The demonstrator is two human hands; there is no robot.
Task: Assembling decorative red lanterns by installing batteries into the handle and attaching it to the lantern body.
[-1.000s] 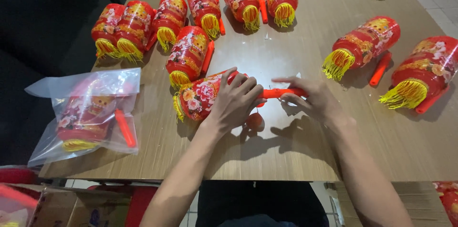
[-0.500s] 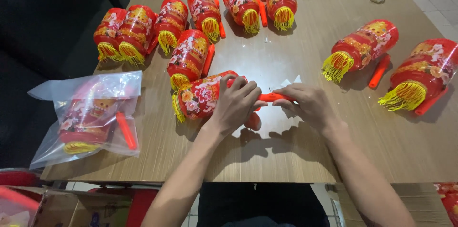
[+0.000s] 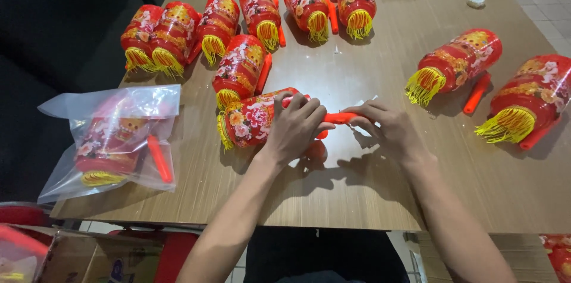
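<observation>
Red lantern gripped by left hand on counter; orange stick pinched by right hand, beside lantern.

Left hand hides lantern end; handle partly covered.

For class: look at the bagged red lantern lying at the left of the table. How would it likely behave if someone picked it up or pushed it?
The bagged lantern would probably feel light, since it looks thin-walled and hollow. Its clear plastic bag lies loose and crinkled, so it may slip or slide in the hands. The yellow fringe looks floppy, and the shell could likely crush if squeezed.
</observation>
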